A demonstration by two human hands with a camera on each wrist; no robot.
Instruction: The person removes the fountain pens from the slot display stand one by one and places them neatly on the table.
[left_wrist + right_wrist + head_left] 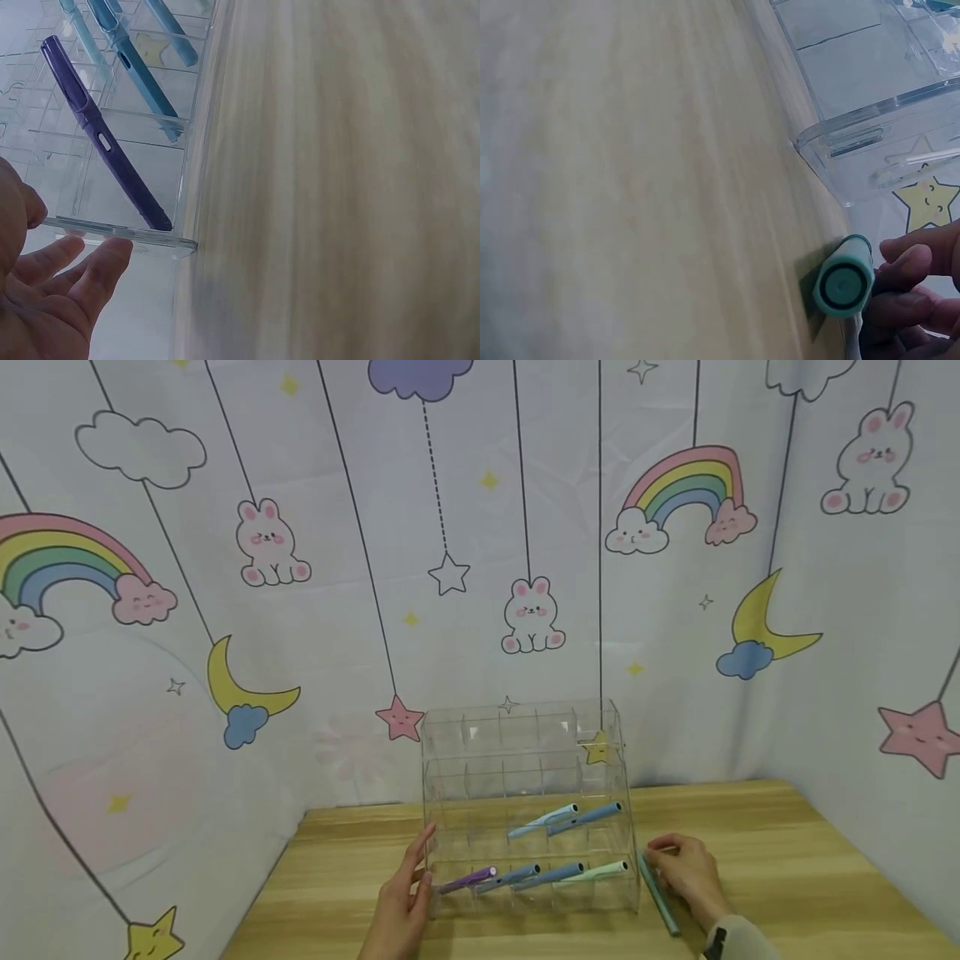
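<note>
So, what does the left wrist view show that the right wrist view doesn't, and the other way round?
Only the left wrist view shows the slim, dark purple pen slanting in the clear plastic rack, and the left hand with its fingers at the rack's side wall.

Only the right wrist view shows the round-ended green pen outside the rack, and the right hand with its fingertips close beside that pen.

Both share part of the rack and the light brown, wood-grained table.

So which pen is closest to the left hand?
The purple pen, leftmost in the bottom row of the clear rack; no other pen is purple.
</note>
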